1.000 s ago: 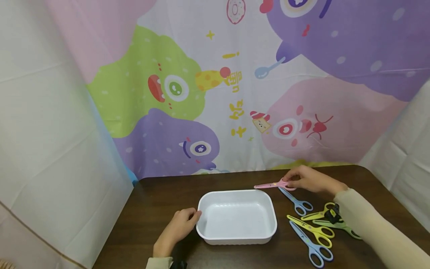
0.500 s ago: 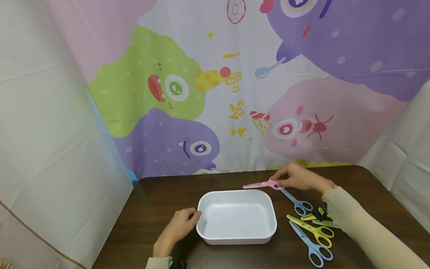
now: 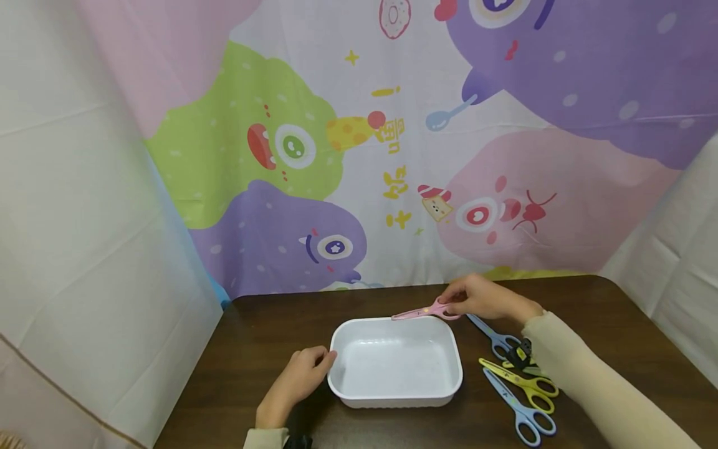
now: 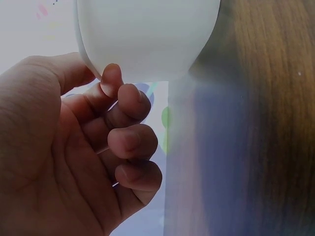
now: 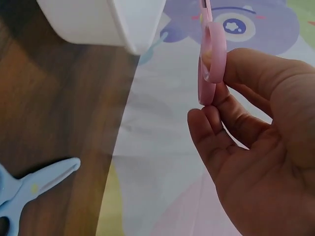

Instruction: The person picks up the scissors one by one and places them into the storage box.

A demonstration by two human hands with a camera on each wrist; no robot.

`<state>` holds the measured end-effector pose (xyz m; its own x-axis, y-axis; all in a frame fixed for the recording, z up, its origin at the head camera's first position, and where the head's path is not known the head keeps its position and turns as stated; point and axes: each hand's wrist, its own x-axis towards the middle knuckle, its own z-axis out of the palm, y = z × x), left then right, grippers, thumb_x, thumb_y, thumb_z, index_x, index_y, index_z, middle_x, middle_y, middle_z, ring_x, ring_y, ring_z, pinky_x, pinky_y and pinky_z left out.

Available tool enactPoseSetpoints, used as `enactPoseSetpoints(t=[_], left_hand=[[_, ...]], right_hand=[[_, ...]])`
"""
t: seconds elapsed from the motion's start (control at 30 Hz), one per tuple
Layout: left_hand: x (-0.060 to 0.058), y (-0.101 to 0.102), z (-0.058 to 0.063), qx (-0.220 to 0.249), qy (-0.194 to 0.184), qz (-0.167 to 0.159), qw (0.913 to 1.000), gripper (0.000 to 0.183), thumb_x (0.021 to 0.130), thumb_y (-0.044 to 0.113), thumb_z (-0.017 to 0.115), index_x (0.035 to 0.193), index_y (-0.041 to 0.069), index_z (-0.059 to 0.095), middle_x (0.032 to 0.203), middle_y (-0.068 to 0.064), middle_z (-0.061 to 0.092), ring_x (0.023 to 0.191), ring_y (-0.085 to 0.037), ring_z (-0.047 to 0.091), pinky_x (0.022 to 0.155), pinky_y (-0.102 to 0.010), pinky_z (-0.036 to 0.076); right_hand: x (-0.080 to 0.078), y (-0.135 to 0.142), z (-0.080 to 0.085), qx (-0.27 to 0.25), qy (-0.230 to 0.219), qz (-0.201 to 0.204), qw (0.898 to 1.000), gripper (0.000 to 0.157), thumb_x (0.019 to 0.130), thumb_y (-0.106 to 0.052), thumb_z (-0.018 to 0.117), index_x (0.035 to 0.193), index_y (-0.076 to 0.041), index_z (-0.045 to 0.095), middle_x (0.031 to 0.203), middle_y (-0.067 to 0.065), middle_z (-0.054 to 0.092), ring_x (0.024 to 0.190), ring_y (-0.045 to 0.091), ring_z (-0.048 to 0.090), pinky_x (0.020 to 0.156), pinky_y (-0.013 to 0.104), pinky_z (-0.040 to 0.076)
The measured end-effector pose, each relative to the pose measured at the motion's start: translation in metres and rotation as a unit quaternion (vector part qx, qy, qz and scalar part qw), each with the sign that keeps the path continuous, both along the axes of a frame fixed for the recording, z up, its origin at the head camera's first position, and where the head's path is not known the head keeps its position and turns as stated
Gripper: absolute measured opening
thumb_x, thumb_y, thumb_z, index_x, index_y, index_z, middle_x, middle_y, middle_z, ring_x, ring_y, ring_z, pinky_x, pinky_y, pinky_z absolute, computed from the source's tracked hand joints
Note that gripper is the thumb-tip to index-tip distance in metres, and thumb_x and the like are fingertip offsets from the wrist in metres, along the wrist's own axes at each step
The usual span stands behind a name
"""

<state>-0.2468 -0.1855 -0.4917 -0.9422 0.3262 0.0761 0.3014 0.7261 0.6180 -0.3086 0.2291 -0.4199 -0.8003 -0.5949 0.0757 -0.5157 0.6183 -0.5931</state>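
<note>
Pink scissors [image 3: 417, 313] are pinched by the handle loops in my right hand [image 3: 485, 297], blades pointing left over the far rim of a white plastic tub [image 3: 404, 400]. In the right wrist view, thumb and fingers grip the pink handle [image 5: 216, 59], and the tub's corner [image 5: 130, 29] is beside it. My left hand [image 3: 300, 377] pinches the tub's left rim between thumb and forefinger; the left wrist view shows the other fingers curled below the tub wall [image 4: 147, 39]. Inside the tub nothing is visible.
Right of the tub lie blue scissors [image 3: 495, 337], yellow scissors [image 3: 524, 382] and another blue pair [image 3: 521, 411]. My right sleeve [image 3: 594, 368] partly covers more scissors there. A printed cloth [image 3: 404, 262] hangs behind the dark wooden table [image 3: 269, 324].
My right hand has carried the pink scissors leftward, from near the far right corner of the tub to its back rim. The left hand and the tub have stayed put.
</note>
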Motion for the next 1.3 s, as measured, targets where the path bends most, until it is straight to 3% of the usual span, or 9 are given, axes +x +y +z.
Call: enactPoseSetpoints(t=[0.2,0.43,0.63,1.3], left_hand=[[0.0,0.0,0.0,-0.003,0.005,0.001,1.0,0.034,0.105,0.027,0.059,0.073,0.014,0.056,0.064,0.006,0.044,0.06,-0.008,0.041,0.057,-0.024,0.035],[0.0,0.0,0.0,-0.005,0.004,0.006,1.0,0.036,0.105,0.03,0.057,0.073,0.014,0.054,0.064,0.006,0.043,0.06,-0.008,0.041,0.058,-0.024,0.035],[0.0,0.001,-0.001,-0.005,0.008,0.008,0.9999,0.037,0.105,0.028,0.057,0.071,0.014,0.052,0.063,0.006,0.042,0.06,-0.008,0.041,0.058,-0.024,0.035],[0.0,0.001,-0.003,-0.013,0.003,0.004,0.9999,0.039,0.105,0.028,0.056,0.07,0.013,0.054,0.063,0.006,0.043,0.06,-0.009,0.042,0.057,-0.025,0.036]], right_hand=[[-0.001,-0.012,0.003,0.005,0.008,-0.001,1.0,0.021,0.096,-0.019,0.074,0.113,-0.009,0.078,0.109,0.002,0.075,0.096,0.014,0.066,0.081,0.028,0.057],[-0.007,-0.028,0.002,-0.013,0.013,0.015,1.0,0.016,0.093,-0.011,0.075,0.107,-0.006,0.079,0.101,0.003,0.074,0.086,0.01,0.063,0.075,0.025,0.056],[-0.008,-0.036,-0.001,-0.02,0.031,0.045,0.998,0.014,0.091,-0.009,0.076,0.104,-0.004,0.08,0.097,0.003,0.075,0.086,0.009,0.065,0.078,0.027,0.056],[0.001,-0.065,-0.006,0.01,-0.016,0.046,0.999,0.014,0.091,-0.01,0.076,0.105,-0.01,0.08,0.099,-0.002,0.071,0.086,0.008,0.06,0.076,0.024,0.055]])
